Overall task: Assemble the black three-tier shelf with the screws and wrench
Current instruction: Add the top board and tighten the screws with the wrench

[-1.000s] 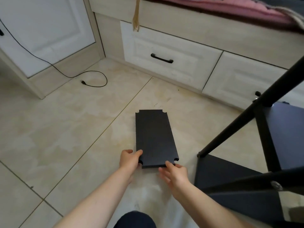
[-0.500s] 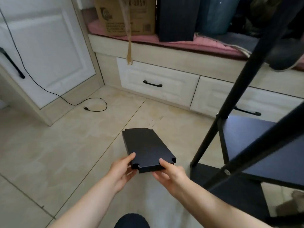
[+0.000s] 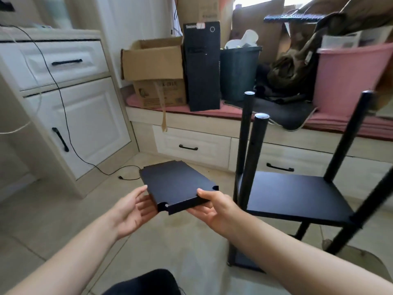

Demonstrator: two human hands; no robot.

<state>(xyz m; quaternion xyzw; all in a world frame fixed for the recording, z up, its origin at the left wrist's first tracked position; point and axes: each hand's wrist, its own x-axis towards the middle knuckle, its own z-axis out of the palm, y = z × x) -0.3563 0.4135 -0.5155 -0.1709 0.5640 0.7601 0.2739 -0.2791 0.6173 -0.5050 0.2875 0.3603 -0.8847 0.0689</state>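
Shelf board [image 3: 176, 184], black, flat, with notched corners, held in the air above the tiled floor [image 3: 53, 220], roughly level, near edge toward the person. Left hand [image 3: 129, 211] at the board's near left corner: palm turned up and inward, fingers fairly straight and spread under the edge, thumb up alongside the left side. Right hand [image 3: 212, 206] at the near right corner: thumb on top of the board, fingers curled beneath, pinching the edge.

Shelf frame [image 3: 297, 194] stands just right of the held board, apart from it. 1 black board already sits between the posts; a lower one shows dimly near the floor. 2 upright posts [image 3: 254, 158] at the frame's left side with capped tops; 2 more on the right, slanted in this wide view and blurred.

Behind: a low bench with white drawers [image 3: 191, 143] with black handles, a pink cushion [image 3: 234, 109] on top. On the cushion, a cardboard box [image 3: 153, 60] with open flaps, a tall black box [image 3: 202, 67], a dark bin [image 3: 240, 71] and a pink tub [image 3: 350, 79]. White cabinet [image 3: 70, 116] at left; a black cable [image 3: 63, 116] hangs down its front and ends on the floor near the board's far left corner. No screws or wrench can be made out.
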